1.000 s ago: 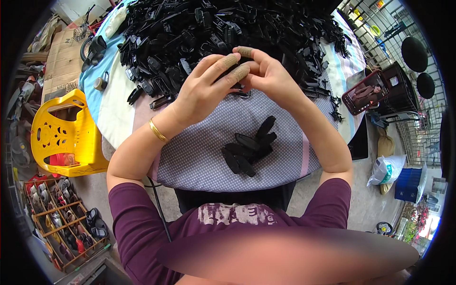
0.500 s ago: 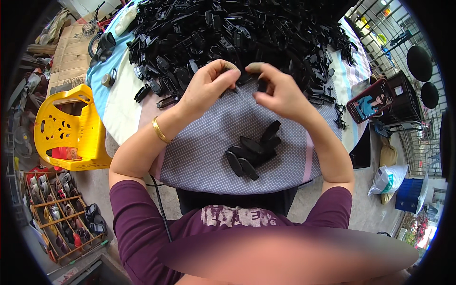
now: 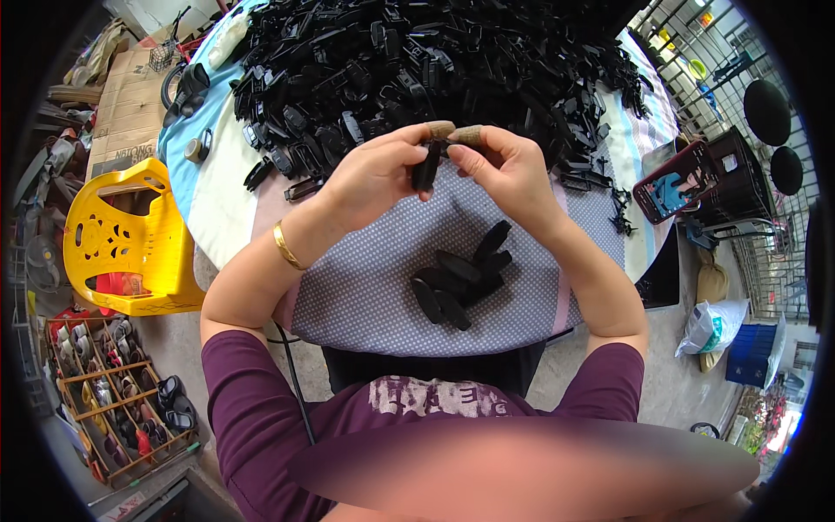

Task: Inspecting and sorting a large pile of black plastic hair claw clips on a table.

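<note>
Pinching a black piece (image 3: pixel 427 170) in its fingers, the left hand (image 3: pixel 370 178) holds it over the desk (image 3: pixel 348 304), between a big heap (image 3: pixel 417 74) and a small pile (image 3: pixel 455 277), while whether the right hand's (image 3: pixel 511 178) fingers, at its top end, grip it I cannot tell.

Home-like workroom: shoe rack (image 3: pixel 96 372) beside heaped black parts (image 3: pixel 417 74)

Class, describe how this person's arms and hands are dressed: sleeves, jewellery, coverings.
Short, plain purple sleeves cover the upper arms, leaving the forearms bare. A gold-coloured bangle circles the left wrist; none shows on the right. The left hand and right hand are ungloved, each with a tan fingertip covering in view; its material is unclear.
</note>
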{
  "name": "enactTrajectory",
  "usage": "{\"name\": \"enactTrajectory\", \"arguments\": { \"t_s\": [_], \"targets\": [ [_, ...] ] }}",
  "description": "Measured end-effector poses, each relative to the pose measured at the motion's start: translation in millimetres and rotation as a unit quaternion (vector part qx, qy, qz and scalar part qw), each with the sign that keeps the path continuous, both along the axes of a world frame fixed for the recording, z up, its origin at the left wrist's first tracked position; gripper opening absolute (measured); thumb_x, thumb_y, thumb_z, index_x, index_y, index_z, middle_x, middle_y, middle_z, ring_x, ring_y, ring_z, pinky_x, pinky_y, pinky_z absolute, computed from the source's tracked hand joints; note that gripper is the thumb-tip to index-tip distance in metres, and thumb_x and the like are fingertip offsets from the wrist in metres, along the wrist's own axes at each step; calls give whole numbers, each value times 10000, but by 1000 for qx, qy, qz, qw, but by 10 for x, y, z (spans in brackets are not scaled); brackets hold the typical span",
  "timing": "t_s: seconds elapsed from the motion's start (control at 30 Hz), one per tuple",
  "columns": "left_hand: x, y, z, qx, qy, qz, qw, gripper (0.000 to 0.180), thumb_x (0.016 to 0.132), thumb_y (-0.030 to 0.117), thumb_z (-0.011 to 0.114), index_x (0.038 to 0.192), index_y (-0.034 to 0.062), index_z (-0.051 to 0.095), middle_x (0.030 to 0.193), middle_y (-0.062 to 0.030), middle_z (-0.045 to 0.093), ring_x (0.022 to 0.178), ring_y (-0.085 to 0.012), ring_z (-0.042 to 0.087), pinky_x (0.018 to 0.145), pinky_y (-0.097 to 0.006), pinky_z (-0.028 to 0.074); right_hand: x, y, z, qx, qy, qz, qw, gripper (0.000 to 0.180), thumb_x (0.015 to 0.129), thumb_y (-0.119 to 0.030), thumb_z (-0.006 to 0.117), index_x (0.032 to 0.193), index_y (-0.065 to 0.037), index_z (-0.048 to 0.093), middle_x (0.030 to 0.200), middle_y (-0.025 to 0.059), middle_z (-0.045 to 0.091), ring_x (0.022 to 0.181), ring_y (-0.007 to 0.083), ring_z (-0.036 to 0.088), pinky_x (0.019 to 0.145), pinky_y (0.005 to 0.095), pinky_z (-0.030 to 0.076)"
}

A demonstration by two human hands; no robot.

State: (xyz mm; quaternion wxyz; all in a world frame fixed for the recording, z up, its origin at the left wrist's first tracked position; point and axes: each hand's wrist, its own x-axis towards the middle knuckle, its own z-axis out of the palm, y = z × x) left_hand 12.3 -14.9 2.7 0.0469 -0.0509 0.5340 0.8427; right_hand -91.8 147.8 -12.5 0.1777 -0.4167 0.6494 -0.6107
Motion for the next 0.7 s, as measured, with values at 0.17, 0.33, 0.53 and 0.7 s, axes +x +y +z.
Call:
{"name": "enactTrajectory", "arguments": {
  "t_s": [0.17,0.33,0.53,0.7],
  "targets": [
    [-3,-21,-86,-20,26,60,998,489,834,18,597,1290,-21,426,1091,-77,567,982,-135,559,871,-306,486,-79,-18,19,43,-108,14,993,253,900,-180,572,1059,9,622,810,47,648,664,95,607,561,196,495],
    [-2,17,-72,-287,101,125,944,431,744,-7,699,1154,-17,569,932,-44,616,849,-97,600,793,-233,507,53,-15,-39,18,-169,42,985,274,926,-217,527,1009,22,631,819,60,635,660,125,631,534,211,511],
    [26,54,-103,-376,144,152,903,387,779,37,682,1149,-12,580,917,-20,597,824,-76,574,751,-203,495,134,-47,-54,-3,-108,25,994,230,914,-156,542,968,53,621,889,59,602,663,119,633,530,204,512],
    [18,122,-138,-388,139,170,895,357,843,65,621,1183,-19,555,915,-19,587,878,-89,567,785,-212,482,184,-70,-112,-9,16,-55,998,227,890,-125,577,1033,51,573,854,62,611,672,103,621,555,202,510]
  ]
}}
